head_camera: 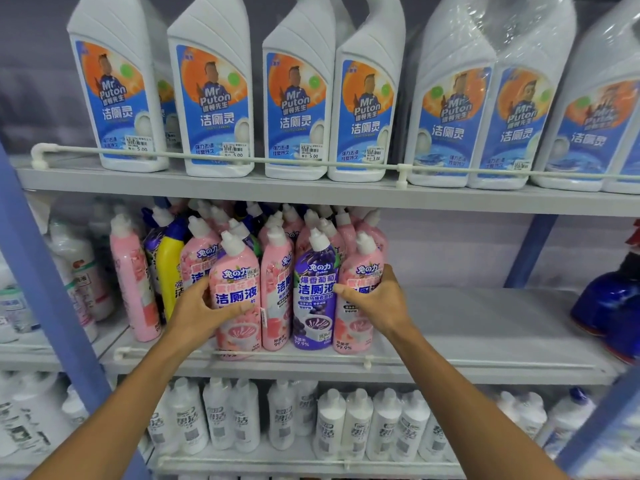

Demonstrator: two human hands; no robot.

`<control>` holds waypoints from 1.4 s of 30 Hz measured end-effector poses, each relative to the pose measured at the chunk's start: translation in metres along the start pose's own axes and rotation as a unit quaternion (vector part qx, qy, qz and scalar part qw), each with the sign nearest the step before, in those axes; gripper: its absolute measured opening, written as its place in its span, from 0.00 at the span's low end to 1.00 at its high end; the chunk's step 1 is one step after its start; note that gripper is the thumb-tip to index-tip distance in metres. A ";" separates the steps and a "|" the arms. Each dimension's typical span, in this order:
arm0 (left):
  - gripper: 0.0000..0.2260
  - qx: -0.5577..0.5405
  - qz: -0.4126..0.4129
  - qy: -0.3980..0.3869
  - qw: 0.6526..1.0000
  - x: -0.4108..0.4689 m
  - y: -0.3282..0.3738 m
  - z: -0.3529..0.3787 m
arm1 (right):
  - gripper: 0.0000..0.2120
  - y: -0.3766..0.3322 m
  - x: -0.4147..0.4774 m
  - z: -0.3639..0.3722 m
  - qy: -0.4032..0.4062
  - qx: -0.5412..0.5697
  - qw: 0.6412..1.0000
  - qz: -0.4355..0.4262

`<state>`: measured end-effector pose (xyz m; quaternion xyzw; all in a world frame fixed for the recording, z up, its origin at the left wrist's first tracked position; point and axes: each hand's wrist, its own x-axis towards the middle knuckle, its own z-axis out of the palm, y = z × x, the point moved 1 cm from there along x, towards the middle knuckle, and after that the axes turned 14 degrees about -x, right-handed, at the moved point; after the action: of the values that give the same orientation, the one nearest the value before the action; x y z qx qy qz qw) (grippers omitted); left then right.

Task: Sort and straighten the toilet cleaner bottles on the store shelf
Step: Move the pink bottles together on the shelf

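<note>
The left hand (202, 308) is gripping the front pink bottle (239, 271) on the middle shelf (485, 323), its fingers (242, 310) curling across the lower label and its thumb pressing the bottle's left side. This bottle is standing upright, slightly forward of the row, just behind the shelf's front rail (450, 359).

The right hand (379, 303) is holding the right pink bottle (362, 329) — fingers wrapping round its far side, thumb lying across the label with its tip reaching the edge of the purple bottle (313, 306).

Between the two sets of fingers, the purple bottle and a middle pink bottle (277, 306) are standing upright, touching each other and the gripped bottles. Behind the fingers, more pink and purple bottles are crowding together, caps leaning at mixed angles. Left of the left thumb, a yellow bottle (169, 268) is standing among them.

Above the hands, large white bottles (214, 91) with blue labels are lining the upper shelf; below the wrists, small white bottles (356, 424) are filling the lower shelf. Well to the right of the right fingers, dark blue bottles (609, 303) are sitting at the shelf's edge.
</note>
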<state>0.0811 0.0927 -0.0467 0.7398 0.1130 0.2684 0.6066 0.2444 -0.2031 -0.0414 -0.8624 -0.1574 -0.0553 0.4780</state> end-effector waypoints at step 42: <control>0.23 -0.075 -0.039 -0.095 0.992 0.008 0.059 0.458 | 0.34 0.196 0.058 -0.289 0.112 0.009 0.993 0.035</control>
<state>0.3230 -0.3002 -0.0432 0.7092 0.0629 0.1804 0.6786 0.3788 -0.5303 -0.0303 -0.8514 -0.0732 -0.1332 0.5021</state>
